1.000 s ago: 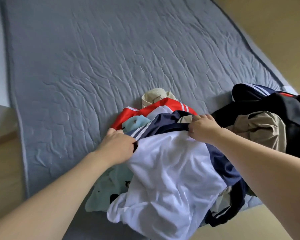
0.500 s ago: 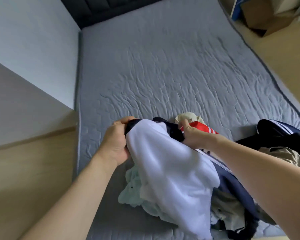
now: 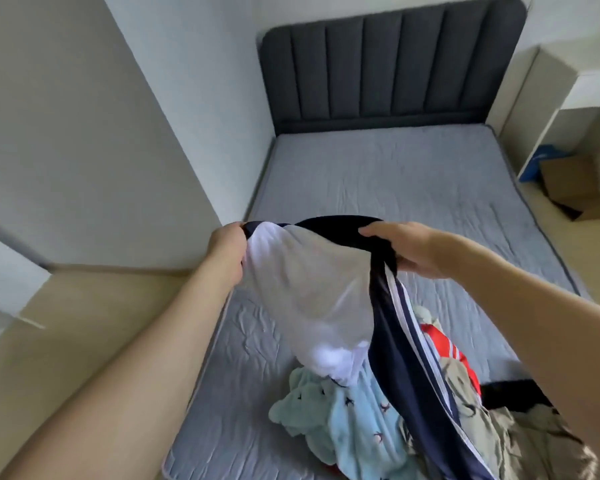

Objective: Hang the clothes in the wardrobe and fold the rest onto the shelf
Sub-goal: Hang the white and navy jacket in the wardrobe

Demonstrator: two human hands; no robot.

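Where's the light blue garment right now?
Head view, low centre: the light blue garment lies on the mattress in the clothes pile, directly under the lifted white-and-navy jacket.

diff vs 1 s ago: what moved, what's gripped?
Both hands raised the white and navy garment up off the clothes pile; it now hangs over the bed with its lower end trailing onto the pile. The left hand and right hand kept their grip on its navy top edge. The rest of the pile stayed on the mattress.
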